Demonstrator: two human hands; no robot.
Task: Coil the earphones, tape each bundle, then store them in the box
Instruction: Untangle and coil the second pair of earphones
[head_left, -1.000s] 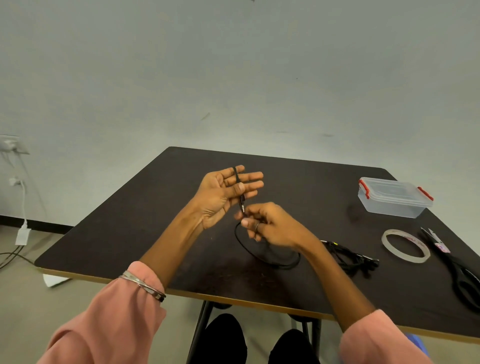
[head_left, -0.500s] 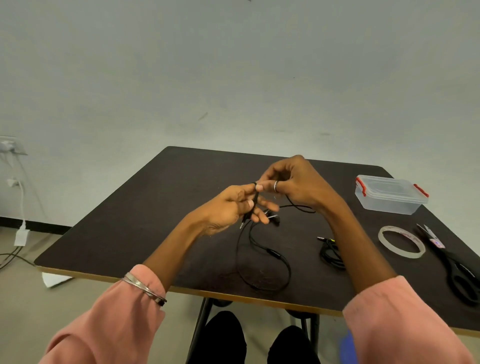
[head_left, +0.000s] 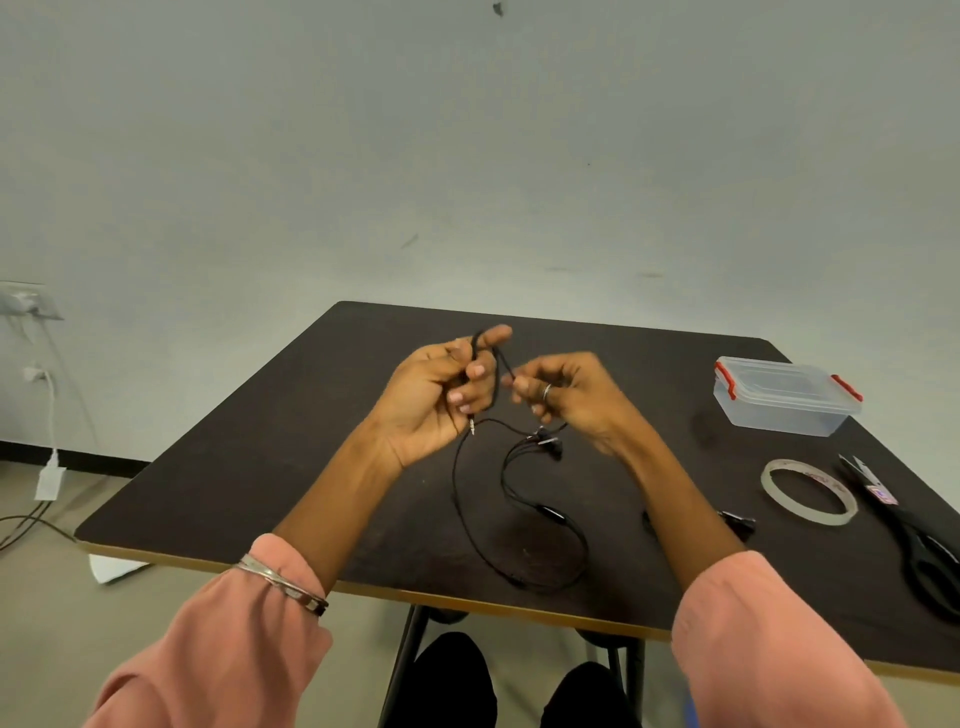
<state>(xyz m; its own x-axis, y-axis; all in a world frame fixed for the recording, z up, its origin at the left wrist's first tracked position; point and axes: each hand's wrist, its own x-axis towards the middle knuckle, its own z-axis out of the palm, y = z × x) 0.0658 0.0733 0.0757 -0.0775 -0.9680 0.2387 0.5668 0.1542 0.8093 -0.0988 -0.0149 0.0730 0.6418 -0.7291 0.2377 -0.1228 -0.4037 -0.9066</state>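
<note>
Left of the lidded box (head_left: 787, 396), the left hand (head_left: 436, 397) grips coiled earphone cable (head_left: 511, 512); the right hand (head_left: 563, 392) pinches it. Coiling underway; another wrap likely comes next.

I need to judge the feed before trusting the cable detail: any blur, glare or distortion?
Head view: right hand slightly motion-blurred, left hand sharper; thin black earphone cable low-contrast against the dark table; wide-angle bending at table edges; soft even light, faint sheen on the clear box.

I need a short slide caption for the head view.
Both hands wind a black earphone cable above the table.
</note>
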